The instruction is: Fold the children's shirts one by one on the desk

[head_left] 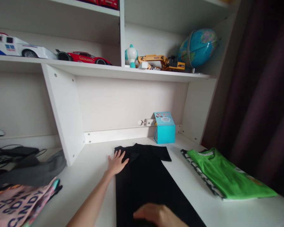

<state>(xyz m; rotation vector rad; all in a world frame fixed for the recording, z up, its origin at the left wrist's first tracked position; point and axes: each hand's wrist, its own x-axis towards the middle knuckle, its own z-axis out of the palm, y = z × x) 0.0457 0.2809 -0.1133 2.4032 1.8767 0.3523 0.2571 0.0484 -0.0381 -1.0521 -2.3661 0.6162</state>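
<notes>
A black short-sleeved T-shirt point(146, 179) lies spread on the white desk, its collar toward the back wall and its lower end past the bottom of the view. My left hand point(117, 163) rests flat on its left sleeve, fingers spread. Over the lower part of the shirt is my right hand point(156, 214), smeared by motion and cut by the bottom edge. Its fingers are too blurred to read, and I cannot tell if it touches the cloth.
Folded shirts with a green one point(232, 176) on top lie at right. A pink printed shirt point(19, 205), grey cloth point(38, 170) and black cables are at left. A blue desk calendar point(165, 132) stands behind. Overhead, a shelf point(104, 70) holds toy vehicles and a globe point(201, 47).
</notes>
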